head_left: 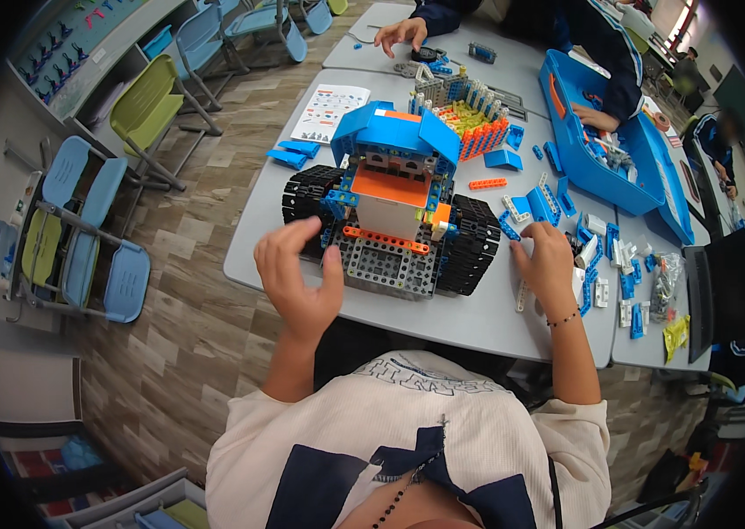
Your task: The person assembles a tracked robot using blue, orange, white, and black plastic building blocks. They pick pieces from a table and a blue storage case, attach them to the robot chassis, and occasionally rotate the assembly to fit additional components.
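Observation:
A tracked building-block vehicle stands upright on the table, with blue panels on top, an orange and grey middle and a black track on each side. My left hand is raised at its near left, fingers and thumb apart, holding nothing. At the right track, my right hand reaches over loose parts, thumb and bent fingers apart. Its fingertips are close to a blue beam; whether they touch it cannot be made out. A grey beam lies under that hand.
Loose blue and white parts and a plastic bag of pieces lie on the right. A printed sheet and an orange-grey assembly are behind. Another person's hand is in the blue bin; a second hand is at the far side.

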The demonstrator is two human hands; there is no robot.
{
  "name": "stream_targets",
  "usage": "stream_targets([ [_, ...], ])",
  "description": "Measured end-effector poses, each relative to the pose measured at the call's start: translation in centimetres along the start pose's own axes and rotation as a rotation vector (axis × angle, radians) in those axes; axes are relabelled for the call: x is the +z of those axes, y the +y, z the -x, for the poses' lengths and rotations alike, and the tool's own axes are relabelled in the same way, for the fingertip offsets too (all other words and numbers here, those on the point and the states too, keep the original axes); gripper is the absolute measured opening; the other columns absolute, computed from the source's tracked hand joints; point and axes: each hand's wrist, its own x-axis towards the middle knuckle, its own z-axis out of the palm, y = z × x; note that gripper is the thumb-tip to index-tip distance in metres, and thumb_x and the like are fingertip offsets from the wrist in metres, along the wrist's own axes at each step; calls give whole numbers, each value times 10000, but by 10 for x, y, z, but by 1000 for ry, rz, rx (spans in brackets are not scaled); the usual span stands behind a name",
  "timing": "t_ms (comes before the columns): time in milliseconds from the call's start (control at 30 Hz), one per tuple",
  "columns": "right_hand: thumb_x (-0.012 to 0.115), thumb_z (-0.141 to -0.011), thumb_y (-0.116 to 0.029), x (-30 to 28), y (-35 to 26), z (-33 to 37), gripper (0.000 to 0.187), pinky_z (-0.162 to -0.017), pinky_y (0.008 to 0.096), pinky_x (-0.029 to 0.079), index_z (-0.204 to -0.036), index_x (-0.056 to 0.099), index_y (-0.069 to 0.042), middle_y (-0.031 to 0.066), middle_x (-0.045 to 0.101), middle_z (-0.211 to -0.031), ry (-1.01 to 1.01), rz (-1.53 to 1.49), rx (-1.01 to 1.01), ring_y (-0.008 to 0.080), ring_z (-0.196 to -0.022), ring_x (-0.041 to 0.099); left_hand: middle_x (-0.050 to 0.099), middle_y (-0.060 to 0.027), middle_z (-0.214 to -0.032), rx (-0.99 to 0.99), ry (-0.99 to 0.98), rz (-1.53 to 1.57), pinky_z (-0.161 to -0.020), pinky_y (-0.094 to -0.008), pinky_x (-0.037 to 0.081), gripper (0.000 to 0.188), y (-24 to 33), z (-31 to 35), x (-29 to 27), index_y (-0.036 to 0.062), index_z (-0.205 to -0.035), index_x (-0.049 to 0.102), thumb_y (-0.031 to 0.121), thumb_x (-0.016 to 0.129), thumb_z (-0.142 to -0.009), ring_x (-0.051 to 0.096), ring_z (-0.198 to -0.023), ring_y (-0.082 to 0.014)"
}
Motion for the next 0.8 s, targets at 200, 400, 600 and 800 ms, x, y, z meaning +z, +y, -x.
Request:
stream_targets([
  [200,729,-750,-125,9,2,-2,172,-718,393,488,-869,645,-33,113,652,-847,4,-115,-7,300,-800,622,655,-84,-1098,-105,-196,53,-1131,-578,109,324,-15,-28,13,67,-1148,631,184,656,-847,546,-1156,-269],
  [400,722,-787,-121,-7,3,4,158,-676,322,489,-903,653,-39,92,664,-827,-12,-288,141,204,-740,636,654,-24,-872,-172,-269,184,-1141,-561,88,250,-24,-34,20,67,-912,644,309,688,-866,617,-847,-196],
  [600,736,-775,-30,-42,-19,9,181,-735,241,491,-899,606,-11,43,647,-858,137,-895,311,99,-784,616,655,-50,-868,-110,-252,180,-1135,-572,89,243,-15,-27,19,50,-891,649,276,721,-836,620,-863,-216],
  [800,716,-728,104,-67,-63,22,259,-786,252,476,-912,578,-14,64,607,-919,373,-1070,78,119,-860,590,618,-75,-929,-27,-93,155,-984,-469,352,369,6,-19,11,56,-1005,616,263,786,-751,602,-828,-214],
])
